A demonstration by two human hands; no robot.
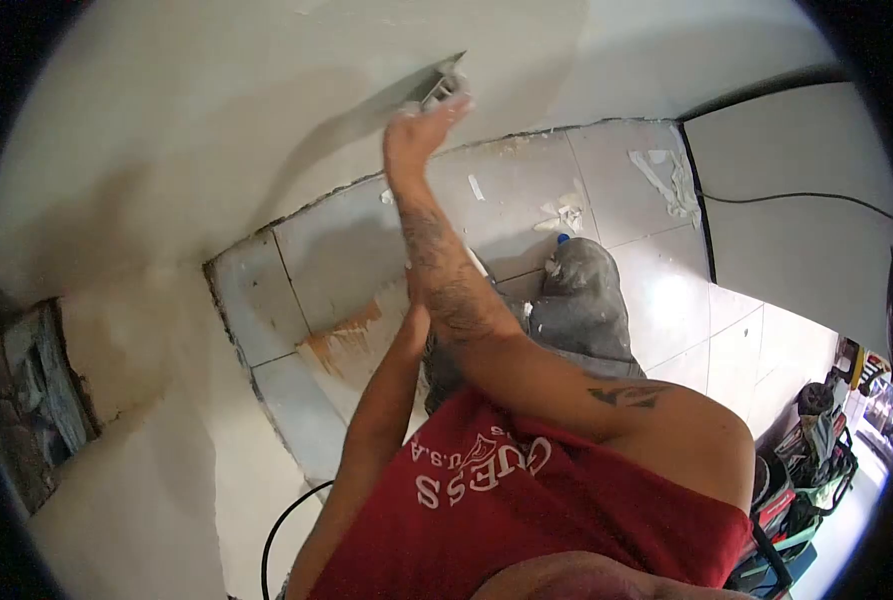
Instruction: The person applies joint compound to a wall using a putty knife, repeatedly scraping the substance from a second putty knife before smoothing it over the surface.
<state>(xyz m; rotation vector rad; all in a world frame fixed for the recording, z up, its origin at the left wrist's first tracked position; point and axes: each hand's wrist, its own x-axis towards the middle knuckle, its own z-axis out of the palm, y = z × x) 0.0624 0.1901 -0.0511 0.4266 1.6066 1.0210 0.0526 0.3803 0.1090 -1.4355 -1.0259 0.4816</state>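
My right hand [428, 128] is closed around the handle of a plastering trowel [450, 68], its fingers dusted white. The trowel's thin metal blade is at the pale wall [246, 110], seen nearly edge-on. My left hand [416, 287] lies mostly behind my right forearm, so its fingers do not show. A pale, straight edge [478, 262] sticks out past the forearm close to that hand; what it belongs to is hidden.
Scraps of torn tape and plaster [566, 213] lie on the tiled floor [526, 170]. A stained board [351, 345] is beside my knees. On the left, the wall has a rough opening [36, 390]. A large grey panel [786, 180] and tool bags [816, 450] stand right.
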